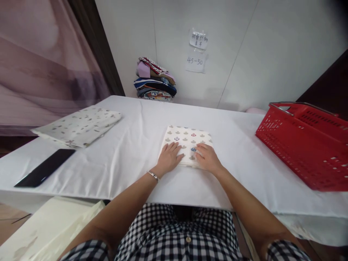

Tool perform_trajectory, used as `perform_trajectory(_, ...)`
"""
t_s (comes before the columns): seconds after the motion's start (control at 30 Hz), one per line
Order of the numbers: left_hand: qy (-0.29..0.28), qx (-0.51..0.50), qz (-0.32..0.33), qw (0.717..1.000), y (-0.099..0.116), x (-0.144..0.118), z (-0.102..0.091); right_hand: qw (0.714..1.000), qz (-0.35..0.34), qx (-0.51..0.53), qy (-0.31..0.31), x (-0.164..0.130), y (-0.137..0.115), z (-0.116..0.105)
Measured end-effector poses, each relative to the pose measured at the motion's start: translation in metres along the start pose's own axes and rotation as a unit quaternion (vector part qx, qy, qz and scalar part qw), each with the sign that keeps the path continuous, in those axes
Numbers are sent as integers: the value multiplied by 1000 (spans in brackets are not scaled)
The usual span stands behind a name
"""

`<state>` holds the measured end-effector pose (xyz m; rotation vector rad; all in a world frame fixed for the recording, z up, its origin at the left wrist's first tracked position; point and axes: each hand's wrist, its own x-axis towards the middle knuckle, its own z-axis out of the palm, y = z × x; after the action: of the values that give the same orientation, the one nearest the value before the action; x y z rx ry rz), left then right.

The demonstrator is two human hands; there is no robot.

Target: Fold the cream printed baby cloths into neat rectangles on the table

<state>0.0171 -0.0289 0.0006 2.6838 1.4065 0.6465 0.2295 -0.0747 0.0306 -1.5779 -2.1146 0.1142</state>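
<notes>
Both hands, left hand [169, 157] and right hand [206, 157], lay open, flat on the folded cloth [187, 141] near the bench's [130, 145] front edge.

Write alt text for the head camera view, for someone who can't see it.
Both hands, the left hand and right hand, rest flat on a folded patterned cloth on a white-covered table. A red basket stands to the right, another folded cloth and a black phone lie to the left, and a stack of folded fabrics sits by the wall.

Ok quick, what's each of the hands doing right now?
Left hand: open, flat on the folded cream patterned cloth.
Right hand: open, flat on the same cloth.
</notes>
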Motion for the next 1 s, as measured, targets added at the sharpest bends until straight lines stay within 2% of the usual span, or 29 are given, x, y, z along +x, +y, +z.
perform_trajectory(0.1,-40,-43,-13,998,-8,14,-9,995,28,-66,-76,16,4,17)
perform_trajectory(0.17,-30,-48,-46,997,-15,23,-12,988,39,-94,-117,17,5,26)
perform_trajectory(0.23,-5,-42,-79,996,-22,27,-11,985,42,-102,-130,14,5,30)
perform_trajectory(0.37,-12,-73,-98,992,-32,24,2,984,49,-79,-150,13,3,23)
perform_trajectory(0.47,-18,-90,-100,991,-36,20,7,981,54,-42,-179,24,8,14)
perform_trajectory(0.63,-16,-96,-104,990,-36,20,7,980,126,-82,-127,47,37,13)
perform_trajectory(0.77,-31,-96,-118,988,-34,21,5,979,136,-89,-122,51,55,23)
perform_trajectory(1.0,-38,-101,-140,984,-30,22,1,981,136,-69,-122,49,56,23)
